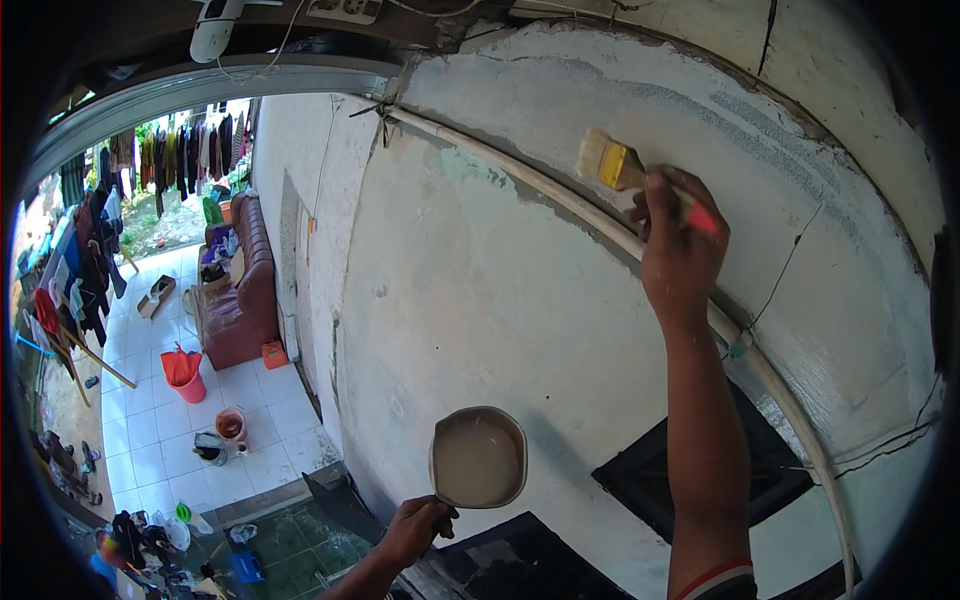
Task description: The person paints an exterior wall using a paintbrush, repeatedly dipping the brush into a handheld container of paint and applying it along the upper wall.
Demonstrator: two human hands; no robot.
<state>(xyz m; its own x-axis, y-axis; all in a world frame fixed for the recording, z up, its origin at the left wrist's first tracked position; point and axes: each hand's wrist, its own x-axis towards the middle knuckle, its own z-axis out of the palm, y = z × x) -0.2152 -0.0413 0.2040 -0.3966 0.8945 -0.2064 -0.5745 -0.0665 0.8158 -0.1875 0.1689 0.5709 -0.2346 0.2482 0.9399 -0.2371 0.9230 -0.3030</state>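
Note:
My right hand [679,240] is raised at the upper right, closed round the handle of a wide paintbrush [611,161] with pale bristles and a yellow band. The bristles point to the upper left, in front of the plastered wall [480,300]; whether they touch it I cannot tell. Low in the middle, my left hand [420,529] grips the handle of a round pot [480,457] with a spout, which holds pale, thin liquid. A long pole [525,175] runs slantwise across the wall, passing behind my right wrist.
Two dark framed panels [630,469] [525,562] are on the lower wall. At left, far below, a brown sofa [240,315], a pink bucket [187,382] and smaller containers stand on white tiles. Clothes hang outside. A white camera-like device [214,34] and a socket strip [345,9] are overhead.

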